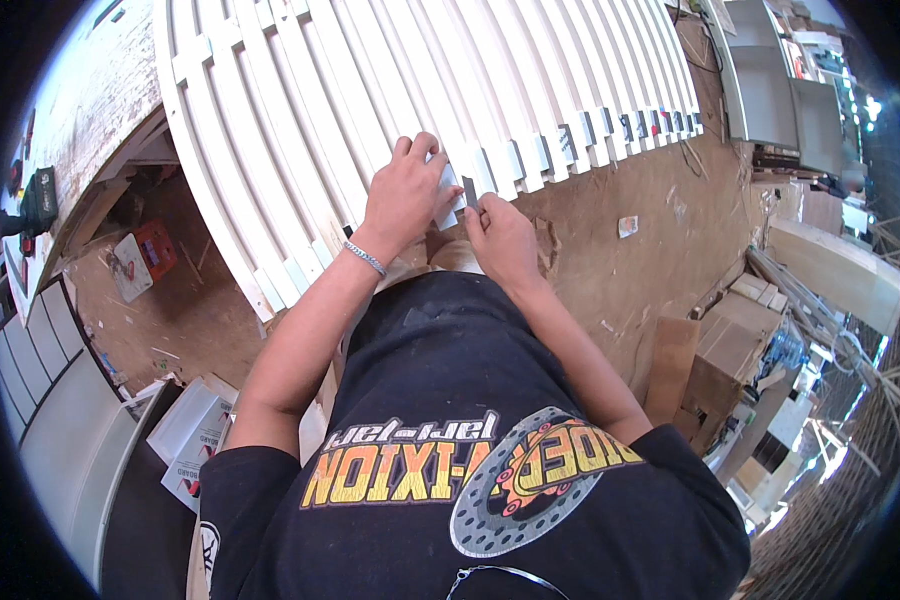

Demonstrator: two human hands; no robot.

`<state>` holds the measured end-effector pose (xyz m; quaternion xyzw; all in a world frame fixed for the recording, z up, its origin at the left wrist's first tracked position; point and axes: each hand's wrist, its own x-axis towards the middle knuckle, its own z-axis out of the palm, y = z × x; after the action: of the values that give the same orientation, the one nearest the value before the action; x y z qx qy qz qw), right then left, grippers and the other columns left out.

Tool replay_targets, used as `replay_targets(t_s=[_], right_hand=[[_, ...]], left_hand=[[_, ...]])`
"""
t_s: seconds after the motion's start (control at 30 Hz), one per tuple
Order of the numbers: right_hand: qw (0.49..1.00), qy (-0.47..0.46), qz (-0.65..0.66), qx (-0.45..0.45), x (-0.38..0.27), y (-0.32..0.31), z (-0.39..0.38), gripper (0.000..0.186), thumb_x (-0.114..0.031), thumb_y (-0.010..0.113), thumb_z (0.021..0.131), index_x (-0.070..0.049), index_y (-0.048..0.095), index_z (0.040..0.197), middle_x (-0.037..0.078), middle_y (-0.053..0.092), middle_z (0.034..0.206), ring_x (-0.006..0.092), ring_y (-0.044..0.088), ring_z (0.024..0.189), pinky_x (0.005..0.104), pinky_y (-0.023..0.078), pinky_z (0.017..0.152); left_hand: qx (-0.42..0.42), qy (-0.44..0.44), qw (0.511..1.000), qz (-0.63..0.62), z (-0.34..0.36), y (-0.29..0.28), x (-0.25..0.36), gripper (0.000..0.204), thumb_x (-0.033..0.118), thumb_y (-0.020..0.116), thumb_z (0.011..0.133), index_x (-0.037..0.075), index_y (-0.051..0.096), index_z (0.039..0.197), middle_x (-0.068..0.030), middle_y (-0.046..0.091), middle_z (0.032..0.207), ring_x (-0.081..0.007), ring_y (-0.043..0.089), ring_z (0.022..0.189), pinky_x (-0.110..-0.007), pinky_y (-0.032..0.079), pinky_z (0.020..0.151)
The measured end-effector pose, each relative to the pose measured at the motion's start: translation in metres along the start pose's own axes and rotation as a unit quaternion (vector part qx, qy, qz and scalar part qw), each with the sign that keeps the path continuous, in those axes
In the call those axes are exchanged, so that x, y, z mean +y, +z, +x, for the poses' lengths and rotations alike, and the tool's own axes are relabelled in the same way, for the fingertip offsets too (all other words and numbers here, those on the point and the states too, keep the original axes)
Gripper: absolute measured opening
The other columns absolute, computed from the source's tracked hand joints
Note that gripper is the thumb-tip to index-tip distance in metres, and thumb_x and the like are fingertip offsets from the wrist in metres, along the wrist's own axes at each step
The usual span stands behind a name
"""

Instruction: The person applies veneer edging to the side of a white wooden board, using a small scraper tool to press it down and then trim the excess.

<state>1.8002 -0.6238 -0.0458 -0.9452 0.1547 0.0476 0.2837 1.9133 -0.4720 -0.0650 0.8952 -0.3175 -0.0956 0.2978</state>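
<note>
A white slatted wooden panel (330,90) spans the top of the view, with small grey and dark pieces along the slat ends at its near edge. At that edge my left hand (402,200), a chain bracelet on its wrist, has its fingers curled on a small pale piece (449,210). Just right of it, my right hand (500,240) has thumb and fingers closed on a narrow dark grey flat piece (470,190), held close against the pale one. I cannot make out exactly what either piece is.
A worn white worktop (90,70) with a black tool (40,200) is at the left, above an orange item (155,245) on the brown floor (630,260). Cardboard boxes (730,355), a wooden board (670,370) and long offcuts lie at the right. A grey cabinet (765,75) stands at upper right.
</note>
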Motion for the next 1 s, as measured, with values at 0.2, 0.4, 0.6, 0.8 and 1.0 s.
replay_targets(t_s=[0.2, 0.4, 0.6, 0.8, 1.0], right_hand=[[1.0, -0.025, -0.004, 0.012, 0.004, -0.004, 0.002, 0.02, -0.02, 0.064, 0.101, -0.003, 0.059, 0.092, 0.022, 0.066, 0.079, 0.0454, 0.067, 0.076, 0.0549, 0.052, 0.068], [0.998, -0.054, -0.018, 0.01, 0.003, -0.003, 0.011, 0.023, -0.021, 0.065, 0.102, -0.003, 0.059, 0.089, 0.021, 0.065, 0.07, 0.0445, 0.067, 0.068, 0.0541, 0.05, 0.063], [0.996, -0.075, -0.053, 0.006, 0.0, 0.004, 0.021, 0.021, -0.018, 0.062, 0.101, -0.002, 0.059, 0.088, 0.022, 0.066, 0.068, 0.0442, 0.069, 0.066, 0.0545, 0.054, 0.061], [0.995, -0.085, -0.053, 0.018, 0.001, 0.011, 0.03, 0.021, -0.019, 0.061, 0.101, -0.003, 0.06, 0.088, 0.023, 0.065, 0.068, 0.0436, 0.07, 0.067, 0.0548, 0.054, 0.062], [0.996, -0.068, -0.065, -0.005, -0.001, 0.002, 0.021, 0.02, -0.02, 0.061, 0.102, -0.004, 0.061, 0.09, 0.022, 0.065, 0.069, 0.0433, 0.069, 0.07, 0.0546, 0.053, 0.064]], left_hand=[[-0.056, 0.01, 0.998, 0.006, 0.006, -0.007, -0.002, 0.039, 0.031, 0.082, 0.087, 0.006, 0.073, 0.116, -0.0078, 0.062, 0.128, -0.0285, 0.061, 0.116, -0.042, 0.061, 0.092], [-0.07, 0.017, 0.997, -0.001, 0.01, -0.006, -0.005, 0.036, 0.03, 0.081, 0.088, 0.006, 0.071, 0.114, -0.0074, 0.064, 0.125, -0.0289, 0.061, 0.115, -0.041, 0.059, 0.094], [-0.086, 0.002, 0.996, 0.011, 0.011, -0.008, -0.002, 0.035, 0.03, 0.08, 0.089, 0.006, 0.071, 0.113, -0.0076, 0.066, 0.123, -0.03, 0.061, 0.115, -0.042, 0.059, 0.095], [-0.064, 0.018, 0.998, 0.013, 0.005, -0.004, -0.004, 0.036, 0.027, 0.081, 0.087, 0.005, 0.072, 0.114, -0.0073, 0.065, 0.125, -0.0292, 0.06, 0.117, -0.041, 0.06, 0.092], [-0.069, 0.024, 0.997, 0.023, 0.004, -0.004, -0.005, 0.038, 0.029, 0.081, 0.088, 0.009, 0.07, 0.118, -0.0068, 0.064, 0.128, -0.0306, 0.06, 0.117, -0.042, 0.06, 0.095]])
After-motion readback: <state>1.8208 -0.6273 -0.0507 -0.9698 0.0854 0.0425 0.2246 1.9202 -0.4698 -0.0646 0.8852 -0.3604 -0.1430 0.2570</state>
